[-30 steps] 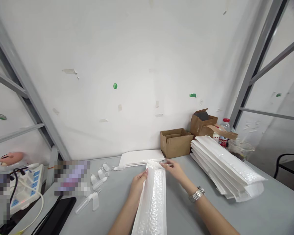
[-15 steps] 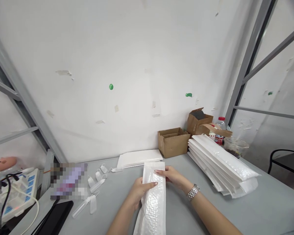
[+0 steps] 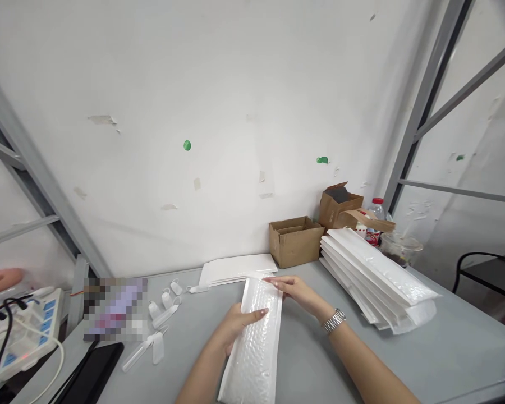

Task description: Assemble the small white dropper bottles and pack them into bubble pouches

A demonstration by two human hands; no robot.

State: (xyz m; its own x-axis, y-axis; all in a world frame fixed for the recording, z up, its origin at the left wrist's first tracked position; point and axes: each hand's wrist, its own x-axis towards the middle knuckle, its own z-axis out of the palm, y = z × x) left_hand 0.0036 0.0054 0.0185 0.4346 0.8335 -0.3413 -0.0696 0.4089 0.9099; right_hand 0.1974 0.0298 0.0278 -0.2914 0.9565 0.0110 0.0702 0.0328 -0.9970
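Between my hands is a long white bubble mailer [image 3: 256,348], its puffy, shiny face turned up toward me. My left hand [image 3: 240,325] grips its left edge, the thumb lying across the front and the fingers behind it. At the mailer's top right corner, my right hand [image 3: 289,287] pinches the edge near the flap; a metal watch [image 3: 334,320] is on that wrist. The mailer's lower end runs out near the bottom of the view. What lies inside it, if anything, is hidden.
A tall stack of white mailers [image 3: 370,280] lies at right, and a flatter stack [image 3: 235,269] by the wall. Behind stand an open cardboard box [image 3: 297,247], a second box, a bottle [image 3: 375,216] and a plastic cup [image 3: 400,247]. Several small white tagged pieces [image 3: 157,348], a black phone [image 3: 90,373] and a power strip [image 3: 37,331] are left.
My right hand has shifted up to the mailer's top edge, where the flap now tips back. The mailer leans a little more, its lower end swung left. The view has shifted slightly.
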